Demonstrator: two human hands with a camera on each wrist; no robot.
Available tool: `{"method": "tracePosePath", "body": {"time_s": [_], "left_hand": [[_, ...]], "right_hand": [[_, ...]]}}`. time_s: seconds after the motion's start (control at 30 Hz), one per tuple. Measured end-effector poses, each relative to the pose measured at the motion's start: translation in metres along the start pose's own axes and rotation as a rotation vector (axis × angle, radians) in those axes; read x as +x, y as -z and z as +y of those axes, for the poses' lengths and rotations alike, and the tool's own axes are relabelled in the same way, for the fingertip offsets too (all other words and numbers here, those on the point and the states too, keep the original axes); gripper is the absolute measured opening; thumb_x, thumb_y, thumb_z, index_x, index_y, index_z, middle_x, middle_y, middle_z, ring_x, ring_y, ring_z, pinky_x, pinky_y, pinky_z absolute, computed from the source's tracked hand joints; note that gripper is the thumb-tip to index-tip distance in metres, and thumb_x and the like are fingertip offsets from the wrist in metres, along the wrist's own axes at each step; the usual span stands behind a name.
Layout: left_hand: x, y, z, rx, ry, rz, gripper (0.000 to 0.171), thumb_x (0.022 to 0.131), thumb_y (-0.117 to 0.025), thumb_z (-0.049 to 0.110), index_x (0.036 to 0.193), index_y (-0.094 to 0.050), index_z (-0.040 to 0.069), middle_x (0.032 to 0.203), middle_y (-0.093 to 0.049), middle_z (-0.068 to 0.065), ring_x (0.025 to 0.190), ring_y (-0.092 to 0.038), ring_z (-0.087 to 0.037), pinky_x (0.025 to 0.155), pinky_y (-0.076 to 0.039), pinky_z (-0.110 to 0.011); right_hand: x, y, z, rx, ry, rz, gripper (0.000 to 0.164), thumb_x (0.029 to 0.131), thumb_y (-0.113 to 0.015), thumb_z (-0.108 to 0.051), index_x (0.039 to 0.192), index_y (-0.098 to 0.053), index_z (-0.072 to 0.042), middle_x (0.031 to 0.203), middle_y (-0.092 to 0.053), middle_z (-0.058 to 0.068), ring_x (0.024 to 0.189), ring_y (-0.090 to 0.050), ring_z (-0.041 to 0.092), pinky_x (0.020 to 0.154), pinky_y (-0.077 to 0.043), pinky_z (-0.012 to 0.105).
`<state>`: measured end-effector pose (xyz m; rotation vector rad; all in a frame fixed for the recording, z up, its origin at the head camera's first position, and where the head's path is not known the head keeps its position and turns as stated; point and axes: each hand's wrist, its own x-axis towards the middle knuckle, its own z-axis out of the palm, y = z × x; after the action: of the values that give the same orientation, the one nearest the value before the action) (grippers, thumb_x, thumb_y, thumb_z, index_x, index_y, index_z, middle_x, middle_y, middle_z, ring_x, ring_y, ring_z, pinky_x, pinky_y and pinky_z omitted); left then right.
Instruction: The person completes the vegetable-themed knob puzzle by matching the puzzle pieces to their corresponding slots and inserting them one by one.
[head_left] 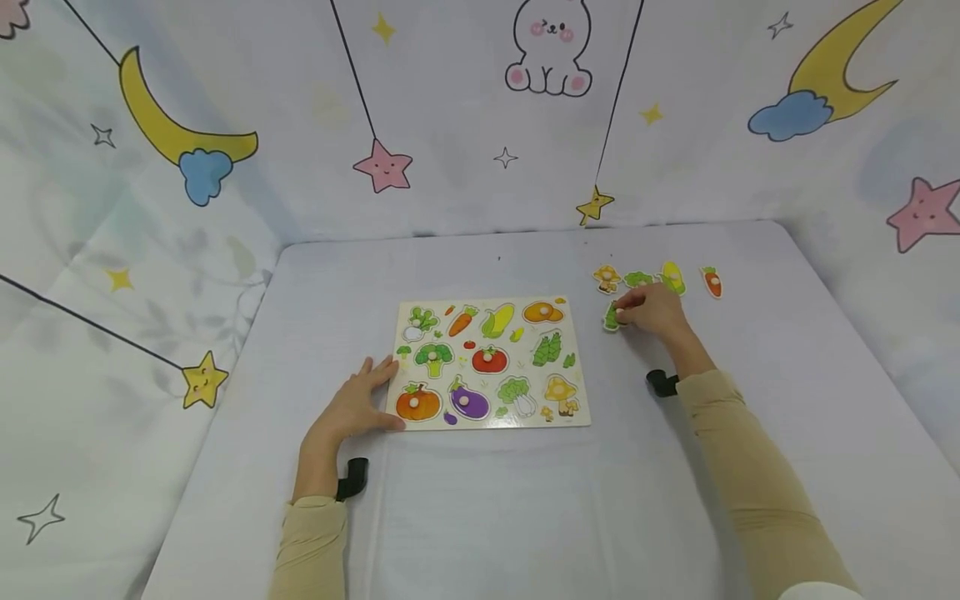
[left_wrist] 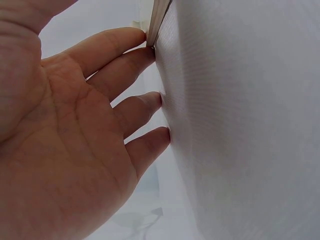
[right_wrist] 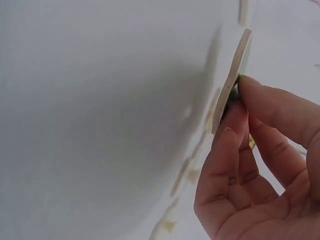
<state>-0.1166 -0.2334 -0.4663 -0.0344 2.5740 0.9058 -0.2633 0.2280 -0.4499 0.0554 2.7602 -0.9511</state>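
1. Surface: white-covered table (head_left: 480, 508); printed cloth backdrop (head_left: 450, 92) behind.
2. Green piece (head_left: 610, 319): right of puzzle board (head_left: 520, 357); visible length runs roughly fore-and-aft; pinched by right hand (head_left: 654, 310).
3. Left hand (head_left: 354, 404): fingers spread, touching board's left edge.
4. Right wrist view alone: piece's pale side edge (right_wrist: 230, 82), seen edge-on.

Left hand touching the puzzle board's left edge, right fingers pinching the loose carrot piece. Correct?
Wrong piece: the right hand pinches a green piece, as the head view shows. The loose carrot piece lies on the table, apart from that hand. The left hand does touch the left edge of the puzzle board.
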Motion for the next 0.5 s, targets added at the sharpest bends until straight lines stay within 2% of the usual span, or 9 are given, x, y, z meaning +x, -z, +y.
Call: {"method": "tracePosePath", "body": {"time_s": [0.2,0.5], "left_hand": [[0.002,0.001,0.001,0.011,-0.01,0.004,0.105,0.069,-0.087,0.026,0.155,-0.028,0.017,0.164,-0.017,-0.006,0.147,-0.003,-0.052,0.115,-0.008,-0.07],[-0.001,-0.001,0.001,-0.007,0.013,-0.004,0.105,0.068,-0.087,0.024,0.155,-0.028,0.018,0.165,-0.014,-0.009,0.146,-0.001,-0.054,0.114,-0.008,-0.071]], "right_hand": [[-0.012,-0.008,-0.024,0.016,0.064,-0.024,0.021,0.086,-0.072,-0.015,0.103,-0.072,-0.002,0.095,-0.067,0.014,0.082,-0.055,0.024,0.065,-0.044,0.027],[-0.028,-0.046,-0.058,-0.059,0.148,-0.122,0.014,0.081,-0.075,-0.015,0.092,-0.074,-0.007,0.084,-0.069,0.007,0.077,-0.058,0.021,0.065,-0.044,0.027]]}}
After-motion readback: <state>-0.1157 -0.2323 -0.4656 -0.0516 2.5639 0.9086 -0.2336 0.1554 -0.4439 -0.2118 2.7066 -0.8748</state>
